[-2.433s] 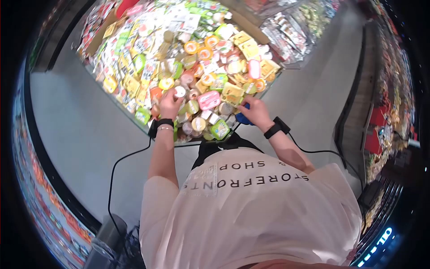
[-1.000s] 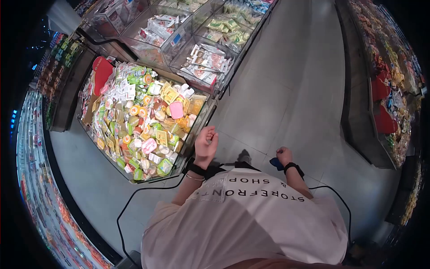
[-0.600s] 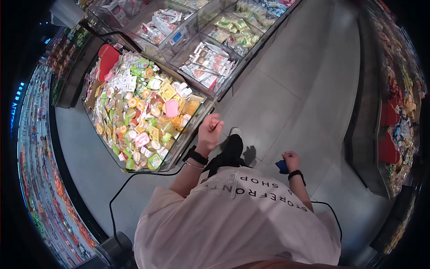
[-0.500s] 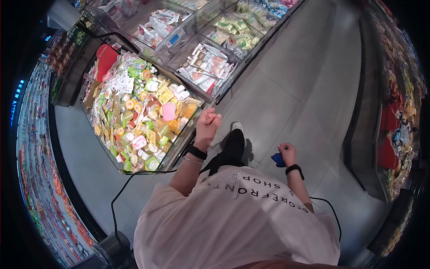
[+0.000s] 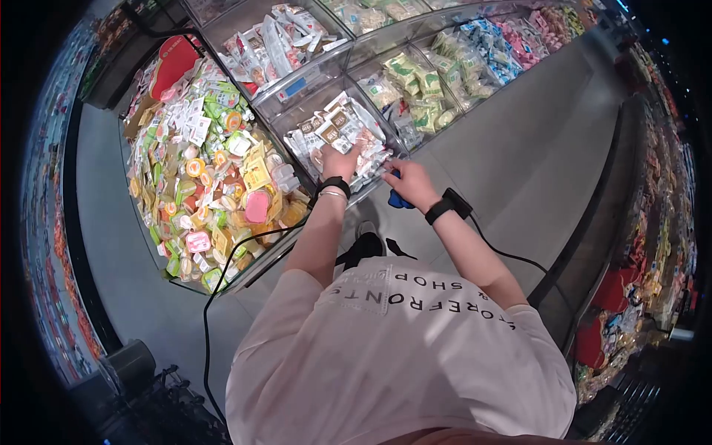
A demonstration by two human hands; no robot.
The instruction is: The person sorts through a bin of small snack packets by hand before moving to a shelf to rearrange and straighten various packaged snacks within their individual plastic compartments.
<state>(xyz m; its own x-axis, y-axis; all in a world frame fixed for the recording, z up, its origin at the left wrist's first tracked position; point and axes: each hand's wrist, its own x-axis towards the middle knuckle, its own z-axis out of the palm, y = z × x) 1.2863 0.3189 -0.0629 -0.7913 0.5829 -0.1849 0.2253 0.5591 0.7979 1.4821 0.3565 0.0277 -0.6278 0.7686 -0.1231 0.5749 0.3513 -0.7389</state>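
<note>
My left hand point(image 5: 340, 161) reaches over the front edge of a clear bin and touches the white-and-brown snack packets point(image 5: 337, 127) in it. Its fingertips are partly hidden among the packets, so what they grip, if anything, cannot be made out. At the bin's front corner, my right hand point(image 5: 410, 182) has its fingers closed on a blue cloth point(image 5: 399, 200) that hangs below them. Bands are on both wrists.
A glass-sided bin of colourful jelly cups point(image 5: 196, 178) stands at the left. Green-and-white packets point(image 5: 423, 89) fill bins further right, with blue and pink ones beyond. Shelves point(image 5: 638, 252) line the right side. A black cable point(image 5: 208, 326) loops at the left.
Both hands have moved forward: the left from beside the jelly cup bin into the packets, the right up to the bin's edge with the blue cloth. The view has shifted closer to the bins.
</note>
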